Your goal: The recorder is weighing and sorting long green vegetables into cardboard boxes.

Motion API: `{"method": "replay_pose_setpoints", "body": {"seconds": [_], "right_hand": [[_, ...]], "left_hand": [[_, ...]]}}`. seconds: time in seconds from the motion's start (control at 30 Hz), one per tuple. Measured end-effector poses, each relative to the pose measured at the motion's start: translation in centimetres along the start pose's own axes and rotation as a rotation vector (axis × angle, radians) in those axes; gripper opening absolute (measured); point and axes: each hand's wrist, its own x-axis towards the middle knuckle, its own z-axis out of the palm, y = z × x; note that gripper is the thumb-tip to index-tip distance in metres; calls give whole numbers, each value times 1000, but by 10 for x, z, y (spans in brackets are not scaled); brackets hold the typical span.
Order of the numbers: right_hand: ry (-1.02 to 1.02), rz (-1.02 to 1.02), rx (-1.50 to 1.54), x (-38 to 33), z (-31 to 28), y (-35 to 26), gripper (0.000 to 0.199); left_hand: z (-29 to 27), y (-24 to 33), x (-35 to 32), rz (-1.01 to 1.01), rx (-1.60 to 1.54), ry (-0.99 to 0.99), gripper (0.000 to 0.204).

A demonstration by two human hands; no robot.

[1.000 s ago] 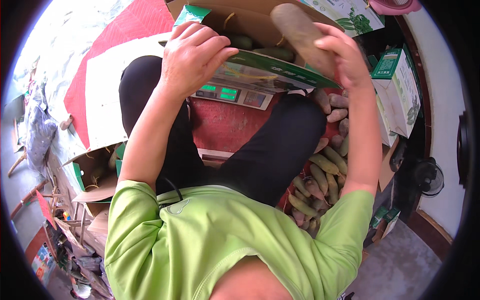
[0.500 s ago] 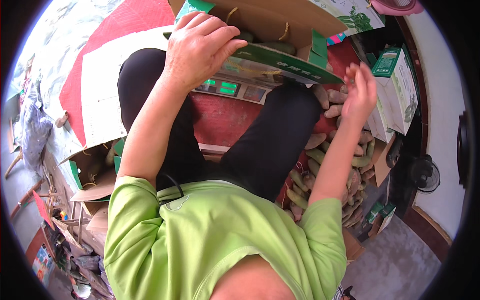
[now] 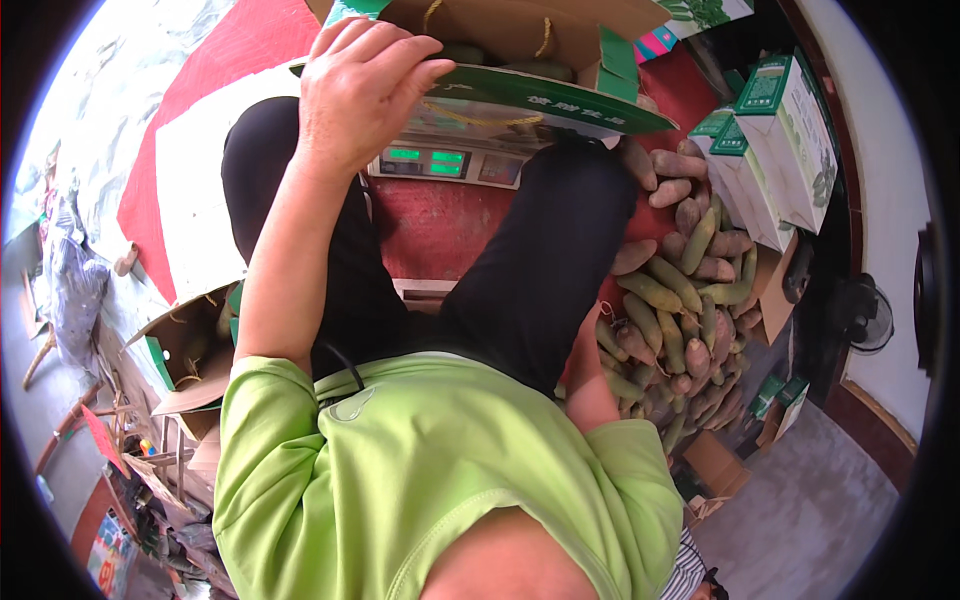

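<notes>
Over the red floor mat [image 3: 440,225], the left hand [image 3: 360,85] reaches forward, grip grasping the carton flap [image 3: 540,92].

Green-lit scale screen [image 3: 425,156] under open brown carton [image 3: 520,30]

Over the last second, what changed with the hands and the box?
The right hand, which held a long tuber over the carton, let it go and dropped back toward the tuber pile; now only its arm shows, the hand hidden behind the leg. The left hand stayed on the carton's green flap, and the scale stayed put.
</notes>
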Motion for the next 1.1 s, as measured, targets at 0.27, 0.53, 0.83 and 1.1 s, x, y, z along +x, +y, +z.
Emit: {"method": "replay_pose_setpoints", "body": {"seconds": [0.27, 0.53, 0.83, 1.1], "right_hand": [[-82, 144, 249, 33, -43, 55, 25], [118, 207, 8, 32, -22, 10, 28], [548, -214, -909, 83, -82, -12, 41], [735, 124, -1469, 90, -192, -89, 64]], "left_hand": [[8, 7, 6, -3, -9, -33, 13], [-1, 0, -4, -88, 48, -146, 12], [8, -2, -6, -34, 49, -184, 12], [16, 10, 1, -46, 113, -153, 13]]}}
